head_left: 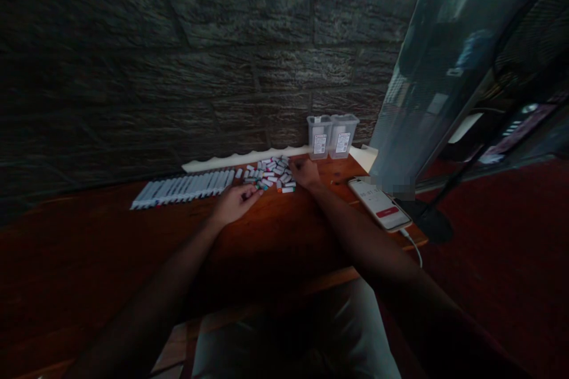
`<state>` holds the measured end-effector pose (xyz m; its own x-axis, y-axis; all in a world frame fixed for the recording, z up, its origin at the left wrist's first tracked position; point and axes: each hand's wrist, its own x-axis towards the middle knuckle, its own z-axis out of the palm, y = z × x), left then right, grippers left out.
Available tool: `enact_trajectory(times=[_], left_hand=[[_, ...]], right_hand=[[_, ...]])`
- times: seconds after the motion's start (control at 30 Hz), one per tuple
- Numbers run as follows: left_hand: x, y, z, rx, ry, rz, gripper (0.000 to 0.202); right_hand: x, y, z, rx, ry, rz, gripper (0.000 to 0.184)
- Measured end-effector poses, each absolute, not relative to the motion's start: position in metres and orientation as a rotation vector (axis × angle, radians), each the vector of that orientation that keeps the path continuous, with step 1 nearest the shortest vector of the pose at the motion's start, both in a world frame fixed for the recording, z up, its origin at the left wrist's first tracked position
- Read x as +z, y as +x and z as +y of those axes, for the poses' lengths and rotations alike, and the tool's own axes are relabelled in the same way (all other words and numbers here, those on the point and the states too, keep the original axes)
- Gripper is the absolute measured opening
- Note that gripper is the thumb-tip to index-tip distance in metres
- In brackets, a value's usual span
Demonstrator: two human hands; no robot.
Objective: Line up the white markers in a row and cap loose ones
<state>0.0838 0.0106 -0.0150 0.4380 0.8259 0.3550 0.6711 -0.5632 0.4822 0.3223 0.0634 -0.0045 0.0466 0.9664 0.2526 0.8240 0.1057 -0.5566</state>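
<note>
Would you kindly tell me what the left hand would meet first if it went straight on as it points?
The left hand would likely meet the pile of small white cylinders with coloured ends just ahead; any gap is hard to judge.

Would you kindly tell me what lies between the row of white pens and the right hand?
The head view shows piled short white pieces there, with the left hand at their near-left edge.

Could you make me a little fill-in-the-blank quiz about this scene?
Beside the wall stand ____ clear plastic boxes.
In the picture, the row of long white tubes lies to the ____ of the pile of small white pieces.
The hand nearer the phone is the person's ____ one.
The cable plugged into the phone is ____.

Missing words: two; left; right; white.
</note>
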Motion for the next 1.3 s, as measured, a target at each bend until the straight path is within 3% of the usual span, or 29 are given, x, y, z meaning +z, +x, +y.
enact_trajectory(times=[0.27,0.43,0.6,0.9,1.3], left_hand=[[-0.006,0.084,0.003,0.825,2.466,1.411,0.032],[0.004,0.060,0.006,1.084,2.378,2.073,0.032],[0.002,0.047,0.010,0.796,2.398,2.377,0.033],[0.000,0.064,0.007,0.498,2.423,2.420,0.036],[0.003,0.067,0.005,0.605,2.436,2.391,0.036]], right_hand=[[-0.008,0.320,0.057,0.298,-1.725,-1.851,0.039],[-0.011,0.317,0.056,0.300,-1.740,-1.929,0.042],[-0.010,0.317,0.055,0.292,-1.745,-1.917,0.044],[-0.010,0.316,0.056,0.308,-1.735,-1.903,0.042],[-0.007,0.316,0.053,0.301,-1.747,-1.925,0.040]])
